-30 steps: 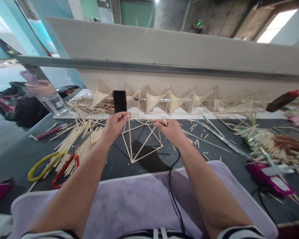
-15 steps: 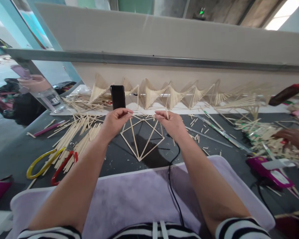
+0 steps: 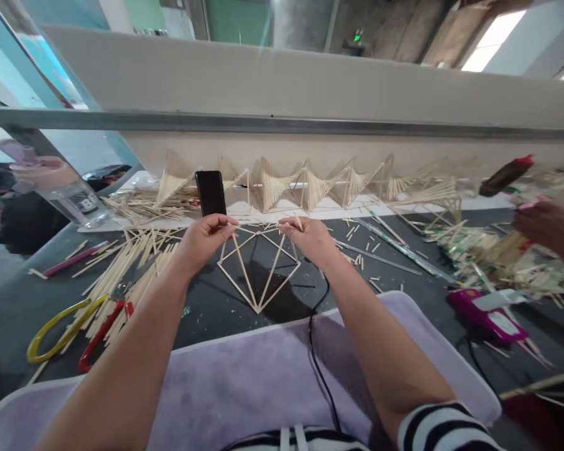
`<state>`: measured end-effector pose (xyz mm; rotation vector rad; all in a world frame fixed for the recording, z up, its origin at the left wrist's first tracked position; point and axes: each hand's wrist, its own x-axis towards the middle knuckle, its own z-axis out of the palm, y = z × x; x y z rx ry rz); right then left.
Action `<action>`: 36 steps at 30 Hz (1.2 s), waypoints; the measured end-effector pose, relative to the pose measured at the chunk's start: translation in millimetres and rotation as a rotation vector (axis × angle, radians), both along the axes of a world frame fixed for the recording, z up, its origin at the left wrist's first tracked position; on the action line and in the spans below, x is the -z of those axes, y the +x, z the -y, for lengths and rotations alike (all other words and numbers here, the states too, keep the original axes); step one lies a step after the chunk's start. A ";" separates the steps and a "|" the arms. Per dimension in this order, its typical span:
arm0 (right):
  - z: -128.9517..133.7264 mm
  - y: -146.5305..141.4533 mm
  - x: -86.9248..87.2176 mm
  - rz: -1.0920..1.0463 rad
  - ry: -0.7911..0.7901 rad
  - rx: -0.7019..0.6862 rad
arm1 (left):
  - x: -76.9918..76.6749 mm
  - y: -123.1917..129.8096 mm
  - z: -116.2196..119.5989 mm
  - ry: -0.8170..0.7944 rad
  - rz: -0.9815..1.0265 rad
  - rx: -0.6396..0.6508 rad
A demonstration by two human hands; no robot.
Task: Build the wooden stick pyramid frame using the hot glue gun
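A frame of thin wooden sticks (image 3: 258, 309) stands on the dark table, with one corner pointing toward me and its raised corners at my fingertips. My left hand (image 3: 202, 244) is closed in a pinch on its upper left corner. Opposite it, my right hand (image 3: 313, 241) pinches the upper right corner, and a short stick end (image 3: 299, 220) pokes up between its fingers. Part of the frame's far side is hidden behind my fingers.
Loose sticks (image 3: 136, 269) and yellow-and-red-handled scissors (image 3: 59, 335) lie left. Behind stand a phone (image 3: 210, 193) and twisted stick models (image 3: 275, 188). A bottle (image 3: 70, 194) is far left. Right are a purple device (image 3: 486, 316), a black cable (image 3: 311, 338) and another person's hand (image 3: 545, 232).
The view has shifted, so most things sit slightly left and lower. My hands keep their pinch on the frame. The other person's hand has lifted away from the stick pile.
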<state>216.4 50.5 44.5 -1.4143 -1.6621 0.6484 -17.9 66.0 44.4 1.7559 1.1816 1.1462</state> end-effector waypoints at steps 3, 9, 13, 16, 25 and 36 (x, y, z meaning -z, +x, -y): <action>-2.0 0.3 3.0 -0.030 0.011 -0.016 | -3.4 -1.4 1.5 -0.003 -0.012 0.004; -4.9 -2.1 6.3 -0.082 0.036 -0.019 | -7.8 -2.9 2.1 0.039 -0.055 -0.027; -6.2 -2.8 9.6 -0.087 0.053 -0.031 | -7.2 -5.4 1.0 -0.023 -0.002 -0.001; -6.7 -4.1 12.2 -0.069 0.064 -0.037 | -8.2 -9.2 0.7 -0.050 -0.005 0.050; 6.5 10.8 -15.2 -0.162 0.128 0.046 | -22.2 -13.2 4.6 0.089 -0.004 -0.015; 34.3 12.4 -50.9 -0.889 -0.118 -0.362 | -51.4 32.7 69.6 0.086 -0.092 0.036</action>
